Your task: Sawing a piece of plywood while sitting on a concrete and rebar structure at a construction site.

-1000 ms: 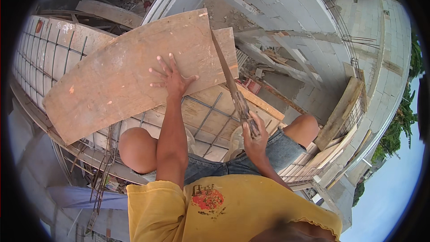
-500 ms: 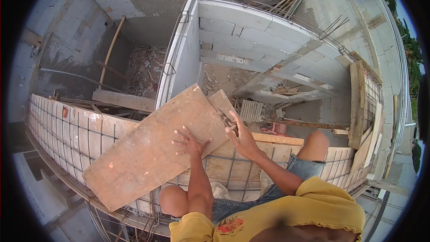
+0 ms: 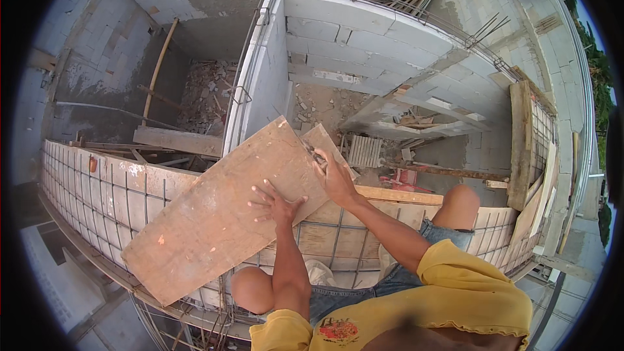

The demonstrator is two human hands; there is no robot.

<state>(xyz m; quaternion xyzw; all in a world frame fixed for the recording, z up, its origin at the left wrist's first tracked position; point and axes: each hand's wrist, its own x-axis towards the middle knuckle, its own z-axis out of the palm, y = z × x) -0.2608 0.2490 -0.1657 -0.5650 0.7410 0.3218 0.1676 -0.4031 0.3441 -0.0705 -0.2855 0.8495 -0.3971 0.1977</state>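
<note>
A long plywood board (image 3: 195,221) lies slantwise across the steel bar grid (image 3: 338,240) in front of me. My left hand (image 3: 278,207) rests on it near its right end, fingers spread flat. At that end my right hand (image 3: 338,181) is closed around a small dark metal tool (image 3: 316,156), mostly hidden by the fingers, so its kind is unclear. The tool is at the board's right edge, over a second, smaller plywood piece (image 3: 318,135) that shows from beneath the board.
I sit with bent knees over wooden formwork (image 3: 188,188) with crossed steel bars. Beyond it drop rooms with light block walls (image 3: 390,45) and rubble (image 3: 208,94) on the floor. Upright planks (image 3: 520,149) stand at the right. A bamboo pole (image 3: 162,68) leans at the far left.
My right hand, with the dark tool, has moved left and slightly away from me along the board's edge. The left hand keeps its flat place on the board.
</note>
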